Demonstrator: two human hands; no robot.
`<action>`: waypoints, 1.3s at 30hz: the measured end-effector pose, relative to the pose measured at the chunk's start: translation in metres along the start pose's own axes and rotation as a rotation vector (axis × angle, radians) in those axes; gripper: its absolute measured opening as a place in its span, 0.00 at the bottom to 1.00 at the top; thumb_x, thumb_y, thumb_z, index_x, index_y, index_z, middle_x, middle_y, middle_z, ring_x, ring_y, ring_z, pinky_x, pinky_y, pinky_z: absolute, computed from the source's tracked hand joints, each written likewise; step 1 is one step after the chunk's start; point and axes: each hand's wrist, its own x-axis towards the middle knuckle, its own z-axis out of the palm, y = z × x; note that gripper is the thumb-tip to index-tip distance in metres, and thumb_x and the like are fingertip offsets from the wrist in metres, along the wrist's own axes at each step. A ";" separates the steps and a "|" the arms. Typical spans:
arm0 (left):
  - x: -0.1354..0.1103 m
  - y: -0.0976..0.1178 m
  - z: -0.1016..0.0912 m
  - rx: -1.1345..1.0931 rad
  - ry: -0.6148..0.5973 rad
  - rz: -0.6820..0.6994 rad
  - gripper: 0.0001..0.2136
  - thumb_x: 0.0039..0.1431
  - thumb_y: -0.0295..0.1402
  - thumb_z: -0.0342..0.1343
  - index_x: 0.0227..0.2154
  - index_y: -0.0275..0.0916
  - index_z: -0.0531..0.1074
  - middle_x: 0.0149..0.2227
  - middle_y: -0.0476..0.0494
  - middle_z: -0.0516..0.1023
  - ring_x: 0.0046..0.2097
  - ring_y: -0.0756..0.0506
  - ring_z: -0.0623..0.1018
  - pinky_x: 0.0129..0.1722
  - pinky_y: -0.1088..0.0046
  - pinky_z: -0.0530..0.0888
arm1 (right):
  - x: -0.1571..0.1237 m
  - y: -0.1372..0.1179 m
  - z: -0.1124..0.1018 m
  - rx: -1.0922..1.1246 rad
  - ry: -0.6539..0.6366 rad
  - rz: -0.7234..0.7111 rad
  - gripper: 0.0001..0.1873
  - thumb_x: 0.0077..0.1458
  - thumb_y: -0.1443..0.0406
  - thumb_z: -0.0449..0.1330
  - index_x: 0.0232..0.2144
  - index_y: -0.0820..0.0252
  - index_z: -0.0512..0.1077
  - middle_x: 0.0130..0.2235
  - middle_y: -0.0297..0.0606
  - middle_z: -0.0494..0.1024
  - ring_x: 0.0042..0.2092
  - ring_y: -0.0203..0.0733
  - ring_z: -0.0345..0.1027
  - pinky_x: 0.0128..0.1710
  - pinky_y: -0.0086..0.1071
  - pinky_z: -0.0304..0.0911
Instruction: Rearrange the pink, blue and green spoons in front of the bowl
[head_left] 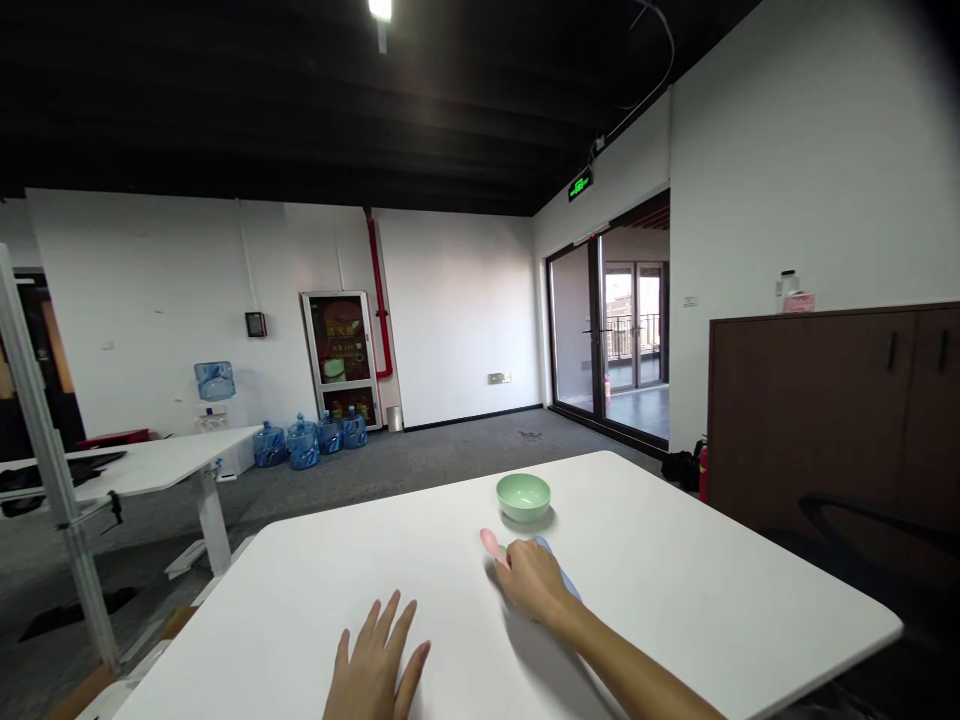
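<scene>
A big, mostly bare office: grey carpet, white walls, a black ceiling, and glass doors (pixel 607 330) standing under a green exit sign (pixel 580 185) on the right. Against the back wall there is a glass-fronted vending cabinet (pixel 343 355) with a cluster of blue water bottles (pixel 304 443) on the floor beside it. A water dispenser (pixel 214 395) is further left, behind another white desk (pixel 150 460). A dark brown cabinet (pixel 825 400) fills the right side.

The person stands at a white table (pixel 712 590). A pale green bowl (pixel 523 497) sits close to the table's far edge, nearer the far corner than the left one, and looks empty from here.

Just on the near side of the bowl, apart from it, the right hand (pixel 529 578) lies knuckles up on the tabletop. Its fingers are drawn together and bent down over a pink utensil (pixel 489 541), whose rounded end sticks out past the fingertips towards the left edge. A pale blue piece (pixel 570 588) shows from under the same hand on the side towards the right edge. Whether the fingers actually pinch either one, I cannot tell.

The left hand (pixel 375 665) rests flat near the table's near edge, palm down, fingers spread and straight, holding nothing, well apart from the bowl.
</scene>
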 end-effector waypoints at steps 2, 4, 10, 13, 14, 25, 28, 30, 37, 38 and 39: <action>0.000 0.000 -0.001 0.000 0.001 0.001 0.24 0.68 0.41 0.43 0.64 0.51 0.66 0.69 0.44 0.66 0.70 0.34 0.65 0.65 0.41 0.68 | -0.005 -0.004 0.005 0.009 -0.025 -0.001 0.19 0.66 0.61 0.50 0.30 0.60 0.77 0.33 0.46 0.82 0.35 0.47 0.76 0.31 0.33 0.52; 0.000 0.001 -0.003 0.000 -0.002 0.004 0.24 0.68 0.41 0.43 0.64 0.51 0.66 0.69 0.44 0.66 0.70 0.34 0.65 0.65 0.41 0.68 | -0.008 -0.008 0.007 0.010 -0.050 0.012 0.14 0.63 0.64 0.52 0.34 0.61 0.77 0.36 0.46 0.83 0.37 0.48 0.77 0.31 0.33 0.51; -0.001 0.003 -0.005 0.010 -0.035 -0.012 0.24 0.68 0.41 0.41 0.65 0.48 0.65 0.70 0.43 0.64 0.71 0.34 0.63 0.66 0.40 0.66 | -0.016 -0.015 0.010 -0.008 -0.097 0.021 0.12 0.61 0.70 0.51 0.42 0.60 0.74 0.38 0.43 0.84 0.38 0.46 0.77 0.31 0.32 0.50; 0.000 0.004 -0.007 0.010 -0.031 -0.009 0.24 0.69 0.41 0.41 0.65 0.49 0.65 0.70 0.43 0.64 0.71 0.34 0.63 0.66 0.40 0.66 | -0.017 -0.015 0.013 -0.020 -0.096 0.027 0.13 0.60 0.72 0.51 0.42 0.59 0.74 0.37 0.42 0.83 0.38 0.47 0.78 0.30 0.33 0.49; 0.000 0.004 -0.007 0.013 -0.034 -0.010 0.24 0.69 0.41 0.41 0.65 0.49 0.65 0.70 0.43 0.64 0.71 0.34 0.63 0.66 0.40 0.66 | -0.017 -0.015 0.015 -0.025 -0.096 0.027 0.13 0.59 0.72 0.51 0.41 0.59 0.74 0.37 0.42 0.83 0.38 0.47 0.78 0.30 0.33 0.48; 0.001 0.001 0.000 0.011 -0.021 0.002 0.24 0.68 0.42 0.42 0.65 0.50 0.65 0.70 0.44 0.65 0.70 0.34 0.64 0.65 0.40 0.68 | -0.016 -0.011 0.035 -0.096 -0.104 -0.005 0.20 0.58 0.77 0.50 0.43 0.57 0.78 0.36 0.43 0.84 0.38 0.48 0.79 0.29 0.31 0.52; 0.001 0.001 -0.001 0.017 -0.026 0.005 0.25 0.68 0.42 0.41 0.65 0.49 0.64 0.70 0.43 0.64 0.71 0.34 0.64 0.65 0.40 0.67 | -0.015 -0.010 0.039 -0.100 -0.097 -0.042 0.25 0.57 0.77 0.51 0.50 0.53 0.76 0.36 0.42 0.84 0.38 0.48 0.80 0.29 0.30 0.53; 0.002 0.000 -0.001 0.016 -0.017 0.009 0.24 0.68 0.42 0.42 0.65 0.50 0.64 0.70 0.43 0.65 0.71 0.34 0.64 0.65 0.40 0.68 | -0.015 -0.010 0.040 -0.103 -0.106 -0.041 0.24 0.57 0.77 0.51 0.49 0.54 0.76 0.36 0.42 0.83 0.38 0.48 0.80 0.29 0.30 0.54; 0.002 -0.003 0.001 0.030 -0.010 0.009 0.24 0.68 0.42 0.43 0.65 0.52 0.65 0.70 0.45 0.65 0.70 0.35 0.64 0.64 0.42 0.69 | -0.017 -0.013 0.041 -0.110 -0.104 -0.038 0.22 0.57 0.75 0.51 0.47 0.55 0.77 0.35 0.43 0.83 0.39 0.50 0.80 0.32 0.31 0.59; 0.002 -0.003 0.001 0.032 -0.011 0.012 0.24 0.68 0.41 0.43 0.65 0.52 0.65 0.70 0.45 0.65 0.70 0.35 0.64 0.64 0.42 0.69 | -0.017 -0.014 0.040 -0.111 -0.108 -0.035 0.21 0.57 0.75 0.52 0.46 0.55 0.77 0.35 0.44 0.83 0.39 0.50 0.80 0.33 0.32 0.60; 0.002 -0.004 0.001 0.032 -0.013 0.013 0.24 0.68 0.41 0.43 0.65 0.51 0.64 0.70 0.45 0.65 0.70 0.35 0.64 0.64 0.42 0.69 | -0.018 -0.014 0.038 -0.111 -0.112 -0.029 0.19 0.58 0.74 0.52 0.44 0.56 0.78 0.35 0.44 0.83 0.39 0.50 0.80 0.33 0.32 0.61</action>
